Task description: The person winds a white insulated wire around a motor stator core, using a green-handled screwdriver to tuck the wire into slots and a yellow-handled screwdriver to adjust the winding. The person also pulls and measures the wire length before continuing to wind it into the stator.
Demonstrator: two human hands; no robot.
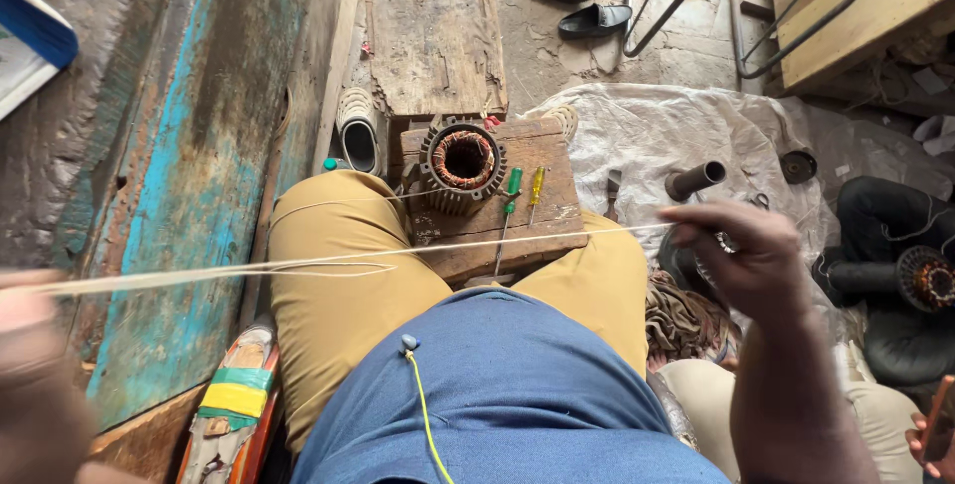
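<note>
My right hand (751, 255) is raised at the right and pinches one end of a thin pale string (298, 265). The string runs taut across my lap to my left hand (30, 345), which is blurred at the left edge and closed on the other end. Below the string, between my knees, a motor stator (463, 161) with copper windings stands upright on a wooden block (542, 210). A green-handled screwdriver (509, 200) and a yellow-handled screwdriver (536, 191) lie beside the stator on the block.
A worn blue-painted wooden board (189, 166) runs along the left. A second wooden block (433, 46), sandals (595, 18) and a metal frame (736, 16) lie ahead. A white sack (676, 136), a metal pipe piece (696, 179), another stator (930, 280) and a person's hand (935, 434) sit at the right.
</note>
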